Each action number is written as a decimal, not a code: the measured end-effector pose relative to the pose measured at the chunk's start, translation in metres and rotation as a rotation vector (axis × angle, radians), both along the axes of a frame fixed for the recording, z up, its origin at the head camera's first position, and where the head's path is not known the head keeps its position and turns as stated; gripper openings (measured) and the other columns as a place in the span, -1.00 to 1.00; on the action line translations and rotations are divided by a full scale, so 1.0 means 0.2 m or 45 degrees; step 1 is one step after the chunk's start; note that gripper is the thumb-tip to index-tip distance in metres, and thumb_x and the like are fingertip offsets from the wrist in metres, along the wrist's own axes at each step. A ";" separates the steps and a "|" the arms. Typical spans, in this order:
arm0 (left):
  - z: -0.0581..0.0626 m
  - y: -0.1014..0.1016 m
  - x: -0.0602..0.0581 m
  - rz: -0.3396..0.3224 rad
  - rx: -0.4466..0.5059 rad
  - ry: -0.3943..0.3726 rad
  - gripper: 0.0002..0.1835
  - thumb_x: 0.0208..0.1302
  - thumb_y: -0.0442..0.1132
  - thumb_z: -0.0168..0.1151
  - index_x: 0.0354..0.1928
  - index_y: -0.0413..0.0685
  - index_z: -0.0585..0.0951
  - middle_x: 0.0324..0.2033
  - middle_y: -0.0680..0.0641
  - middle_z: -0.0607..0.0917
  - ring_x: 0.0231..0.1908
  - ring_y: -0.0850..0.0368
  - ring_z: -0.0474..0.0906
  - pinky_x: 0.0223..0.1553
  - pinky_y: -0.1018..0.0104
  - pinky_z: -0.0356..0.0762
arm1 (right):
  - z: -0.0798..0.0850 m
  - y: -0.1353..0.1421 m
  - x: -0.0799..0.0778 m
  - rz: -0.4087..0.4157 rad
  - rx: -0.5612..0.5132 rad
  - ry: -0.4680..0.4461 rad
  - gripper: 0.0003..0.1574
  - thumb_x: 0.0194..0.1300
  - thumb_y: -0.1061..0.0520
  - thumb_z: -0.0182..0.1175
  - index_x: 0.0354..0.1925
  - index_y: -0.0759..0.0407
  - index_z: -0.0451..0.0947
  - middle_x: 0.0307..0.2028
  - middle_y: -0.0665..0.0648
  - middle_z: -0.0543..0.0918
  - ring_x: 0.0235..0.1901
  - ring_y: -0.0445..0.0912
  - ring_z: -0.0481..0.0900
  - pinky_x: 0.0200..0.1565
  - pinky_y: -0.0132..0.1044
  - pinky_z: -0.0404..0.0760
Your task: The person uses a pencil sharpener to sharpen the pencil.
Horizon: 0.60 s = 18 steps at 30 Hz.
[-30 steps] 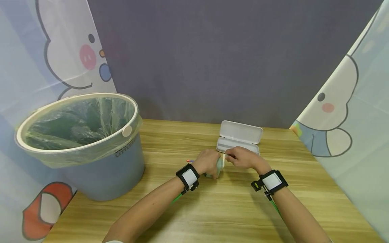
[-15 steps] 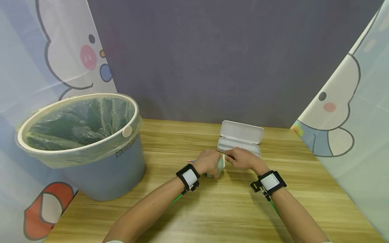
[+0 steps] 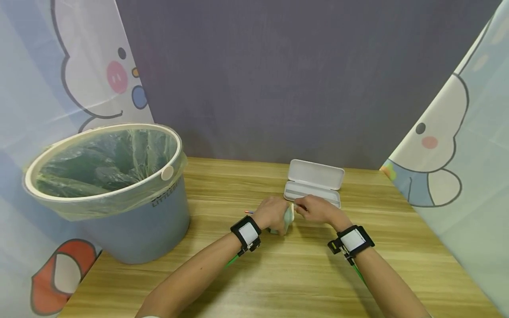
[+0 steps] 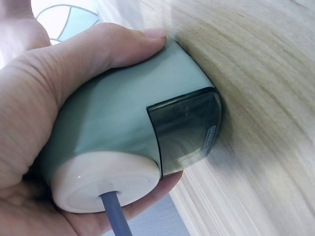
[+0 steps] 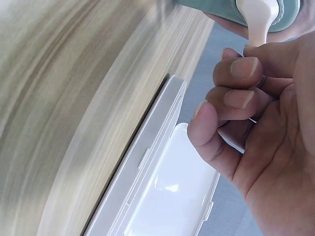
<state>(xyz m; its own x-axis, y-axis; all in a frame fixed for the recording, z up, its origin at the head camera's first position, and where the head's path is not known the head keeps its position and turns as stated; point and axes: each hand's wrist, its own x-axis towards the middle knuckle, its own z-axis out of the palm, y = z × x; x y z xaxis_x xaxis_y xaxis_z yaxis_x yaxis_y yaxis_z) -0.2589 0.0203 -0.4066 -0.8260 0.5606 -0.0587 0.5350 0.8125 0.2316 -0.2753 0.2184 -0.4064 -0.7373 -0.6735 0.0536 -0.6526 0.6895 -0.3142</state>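
My left hand (image 3: pixel 272 213) grips a green pencil sharpener (image 4: pixel 113 118) on the table, thumb along one side and fingers round the other. Its dark see-through shavings drawer (image 4: pixel 187 130) shows in the left wrist view. A bluish pencil (image 4: pixel 116 216) sticks out of the round cream front; its orange and blue end shows left of the hand in the head view. On the sharpener's other side, my right hand (image 3: pixel 316 207) pinches the end of the cream crank handle (image 5: pixel 258 24) between thumb and index finger. The handle's tip is hidden by the fingers, which are curled.
Just behind the right hand lies an open white pencil case (image 3: pixel 316 174), lid up. A large blue bin (image 3: pixel 147 234) with a clear liner stands at the left. A grey panel (image 3: pixel 254 79) closes off the back of the wooden table (image 3: pixel 270 282).
Both hands keep their hold on the sharpener and its crank handle. The right hand and wrist shift only slightly; the view itself moves a little. The case and bin stay put.
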 end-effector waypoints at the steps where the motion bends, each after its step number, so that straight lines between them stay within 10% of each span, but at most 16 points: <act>1: 0.00 0.00 0.00 -0.001 -0.005 0.001 -0.49 -0.31 -0.02 0.79 -0.35 0.06 0.64 -0.47 0.12 0.63 -0.47 0.22 0.51 -0.48 0.40 0.49 | 0.00 0.00 0.00 0.001 -0.003 -0.002 -0.64 0.50 0.19 0.10 -0.50 0.01 0.38 -0.61 -0.16 0.27 -0.62 -0.33 0.23 -0.48 -0.43 0.25; 18: -0.01 0.00 0.00 -0.013 -0.014 0.026 -0.50 -0.33 -0.01 0.78 -0.38 0.09 0.62 -0.46 0.13 0.63 -0.46 0.22 0.51 -0.45 0.39 0.50 | -0.04 -0.01 0.01 -0.018 0.041 0.024 -0.60 0.51 0.17 0.09 -0.53 -0.01 0.35 -0.64 -0.15 0.25 -0.64 -0.33 0.21 -0.52 -0.45 0.22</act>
